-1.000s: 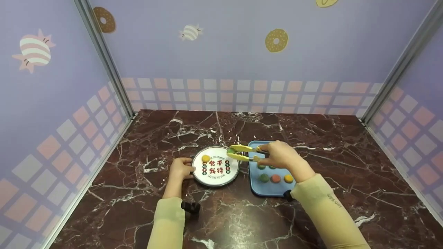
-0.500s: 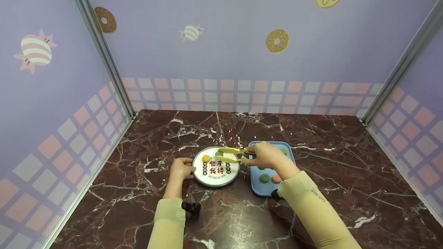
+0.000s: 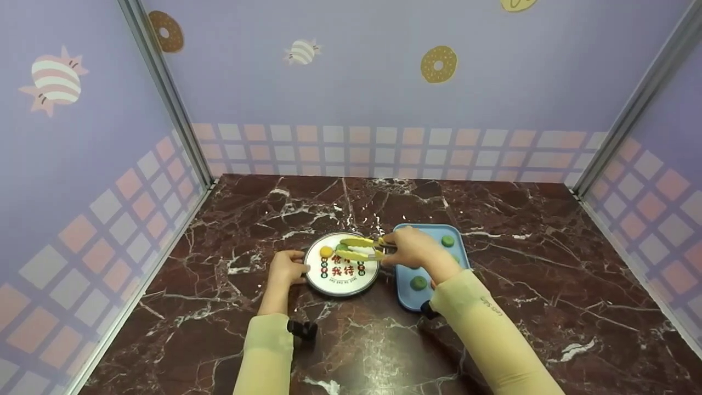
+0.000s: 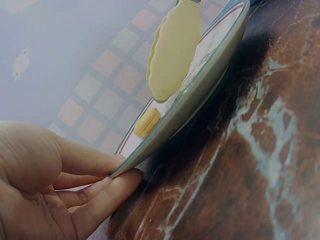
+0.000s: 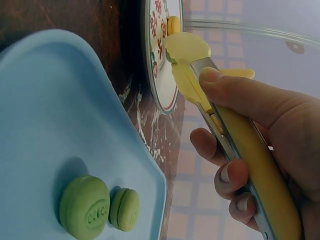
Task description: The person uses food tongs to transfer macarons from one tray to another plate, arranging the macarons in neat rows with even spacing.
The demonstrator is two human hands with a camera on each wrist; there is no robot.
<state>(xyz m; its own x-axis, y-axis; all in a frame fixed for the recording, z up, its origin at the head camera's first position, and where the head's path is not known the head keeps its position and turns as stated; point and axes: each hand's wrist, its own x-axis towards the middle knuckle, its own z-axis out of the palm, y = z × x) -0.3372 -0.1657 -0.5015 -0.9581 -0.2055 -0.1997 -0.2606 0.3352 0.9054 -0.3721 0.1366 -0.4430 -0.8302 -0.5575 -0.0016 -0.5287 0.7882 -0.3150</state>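
Observation:
My left hand (image 3: 286,269) pinches the left rim of a round white plate (image 3: 351,286) with red lettering; in the left wrist view the thumb lies over the rim and fingers under it. A yellow macaron (image 3: 326,252) sits on the plate's far left part. My right hand (image 3: 412,249) grips yellow-tipped tongs (image 5: 255,165) by their handles. Between the tong tips is a green macaron (image 3: 342,246), over the plate right beside the yellow one. From the left wrist side, a tong tip (image 4: 175,55) hides the green macaron.
A blue tray (image 3: 407,296) stands right of the plate, partly under my right forearm. Green macarons (image 5: 85,206) lie on it; the arm covers part of its contents. Patterned purple walls (image 3: 356,82) enclose the dark marbled table (image 3: 192,340) at the back and sides.
My right hand has moved left, carrying the green macaron in the tongs from the plate's right edge to beside the yellow macaron. The left hand stays at the rim.

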